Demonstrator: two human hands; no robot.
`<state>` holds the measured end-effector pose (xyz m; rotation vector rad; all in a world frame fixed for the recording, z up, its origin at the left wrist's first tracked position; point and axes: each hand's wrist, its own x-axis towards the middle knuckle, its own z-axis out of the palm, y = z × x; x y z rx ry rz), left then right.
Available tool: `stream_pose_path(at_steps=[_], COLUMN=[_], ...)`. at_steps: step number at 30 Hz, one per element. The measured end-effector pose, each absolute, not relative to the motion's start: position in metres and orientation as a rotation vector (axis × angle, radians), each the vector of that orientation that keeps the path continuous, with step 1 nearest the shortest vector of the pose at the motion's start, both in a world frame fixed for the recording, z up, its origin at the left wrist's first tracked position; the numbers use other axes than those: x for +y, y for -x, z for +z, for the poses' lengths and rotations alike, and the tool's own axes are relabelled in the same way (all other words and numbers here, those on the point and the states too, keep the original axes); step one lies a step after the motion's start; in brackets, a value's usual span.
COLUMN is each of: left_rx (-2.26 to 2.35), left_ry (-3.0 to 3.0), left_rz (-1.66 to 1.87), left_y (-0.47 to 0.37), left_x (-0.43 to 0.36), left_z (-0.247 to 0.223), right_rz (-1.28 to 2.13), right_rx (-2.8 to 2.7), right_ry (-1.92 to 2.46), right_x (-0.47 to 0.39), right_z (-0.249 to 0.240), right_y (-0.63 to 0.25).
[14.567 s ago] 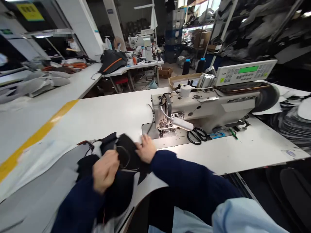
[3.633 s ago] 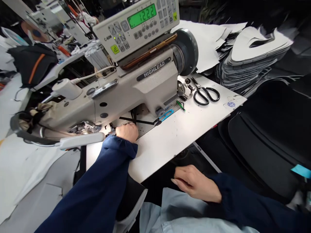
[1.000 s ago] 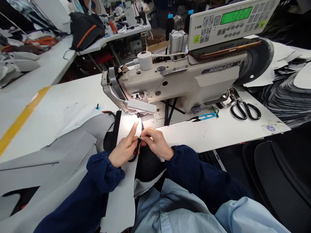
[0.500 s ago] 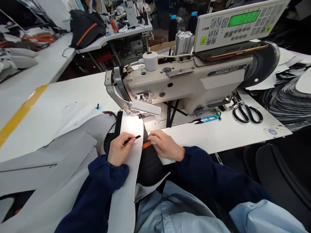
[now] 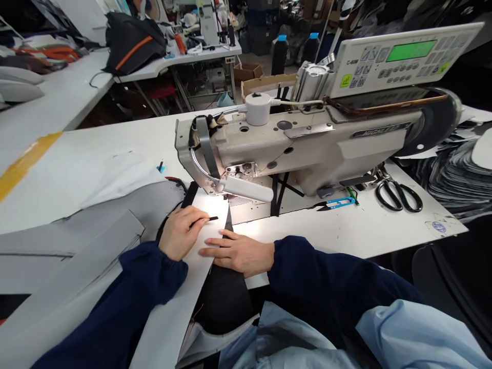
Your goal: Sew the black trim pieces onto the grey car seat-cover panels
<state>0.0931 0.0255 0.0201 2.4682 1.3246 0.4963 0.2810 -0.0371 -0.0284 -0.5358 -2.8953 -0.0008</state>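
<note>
My left hand (image 5: 182,232) pinches a short black strip (image 5: 213,219), its end poking out past the fingertips over a long white panel (image 5: 169,318). Fingers stretched out, my right hand (image 5: 238,251) lies flat across the panel's right edge. Beneath the panel shows black fabric (image 5: 223,300), with its far part under my right hand. Just beyond both hands, the panel's far end reaches the needle area of a sewing machine (image 5: 307,143), lit by a small lamp (image 5: 248,188). A wider black strip (image 5: 189,193) runs along the panel's left side.
Blue thread snips (image 5: 336,203) and black-handled scissors (image 5: 400,196) lie on the white table (image 5: 277,230) to the right. Grey fabric pieces (image 5: 77,236) spread over the left side. A control panel (image 5: 407,59) tops the machine. Stacked cut pieces (image 5: 453,169) stand at the far right.
My right hand has moved left from the black fabric and orange band onto the white panel, its fingers opening flat. The panel has swung at an angle. My left hand keeps the black strip.
</note>
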Motion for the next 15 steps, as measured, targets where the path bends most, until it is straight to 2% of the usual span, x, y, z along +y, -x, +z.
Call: stream_pose_path(at_steps=[10,15], left_rx=[1.570,1.693], left_ry=[-2.520,-2.547], left_rz=[-0.008,-0.024], left_y=[-0.146,-0.150], left_x=[0.065,0.069], left_z=[0.007,0.000], right_rz=[0.040,0.071], right_rx=[-2.897,-2.819], right_ry=[0.412,0.463], right_x=[-0.034,-0.039], right_z=[-0.036,-0.036], right_y=[-0.281,-0.278])
